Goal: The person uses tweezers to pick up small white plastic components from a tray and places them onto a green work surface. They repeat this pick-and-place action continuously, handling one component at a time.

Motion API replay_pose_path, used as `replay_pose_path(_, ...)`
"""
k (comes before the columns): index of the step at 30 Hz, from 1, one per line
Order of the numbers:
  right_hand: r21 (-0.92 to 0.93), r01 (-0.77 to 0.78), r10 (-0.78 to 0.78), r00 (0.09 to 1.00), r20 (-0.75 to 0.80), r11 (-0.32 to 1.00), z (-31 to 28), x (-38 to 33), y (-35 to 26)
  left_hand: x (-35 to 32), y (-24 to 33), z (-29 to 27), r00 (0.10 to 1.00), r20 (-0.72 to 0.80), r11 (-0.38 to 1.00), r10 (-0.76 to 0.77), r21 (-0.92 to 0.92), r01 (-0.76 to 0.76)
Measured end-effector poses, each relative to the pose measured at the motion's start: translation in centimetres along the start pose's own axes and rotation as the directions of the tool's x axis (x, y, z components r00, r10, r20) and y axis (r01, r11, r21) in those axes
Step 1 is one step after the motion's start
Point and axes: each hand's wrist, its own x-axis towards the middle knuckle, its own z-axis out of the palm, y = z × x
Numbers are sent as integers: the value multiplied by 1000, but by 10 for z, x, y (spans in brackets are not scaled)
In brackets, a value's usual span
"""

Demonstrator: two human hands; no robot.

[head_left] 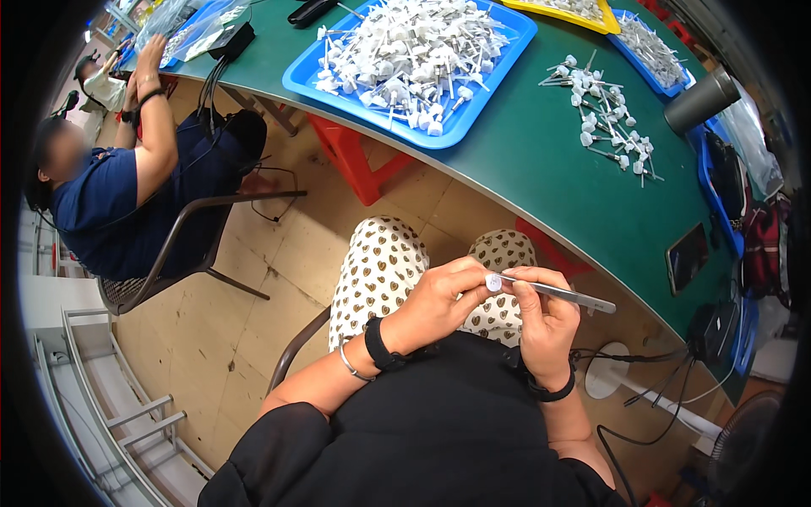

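Above my lap, my left hand (pixel 435 300) pinches a small white plastic part with a round head (pixel 494 282) between thumb and fingertips. My right hand (pixel 547 325) is closed around a pair of metal tweezers (pixel 583 297). Their broad end sticks out to the right, while the tips point left at the white part and meet it or come very close. My fingers partly cover the tips. On the green table ahead, a blue tray (pixel 296 78) holds a heap of similar white-headed parts with thin metal stems. A loose group of such parts (pixel 621 127) lies to its right.
At the back right stand a yellow tray (pixel 610 19) and another blue tray (pixel 667 88) of parts. A dark cylinder (pixel 701 100) and a phone (pixel 686 258) are on the table's right side. Cables (pixel 650 359) hang below. A co-worker (pixel 127 186) sits at left.
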Motion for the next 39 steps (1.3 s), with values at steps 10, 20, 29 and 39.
replay_pose_path(10, 21, -29, 29, 1000, 1, 999, 0, 1, -4, -1, -1, 1, 1000, -7, 999, 28, 36, -28)
replay_pose_path(20, -117, 23, -22, 1000, 13, 993, -3, -1, -3, -1, -1, 4, 999, -15, 998, 34, 51, -33)
replay_pose_path(29, -80, -247, 257, 952, 168, 966, -19, 13, -27, -1, -4, 2, 988, 78, 991, 134, 7, -135)
replay_pose_path(39, 34, 18, -17, 1000, -27, 999, -6, -6, -9, 1, 2, -1, 999, 46, 999, -3, -49, 5)
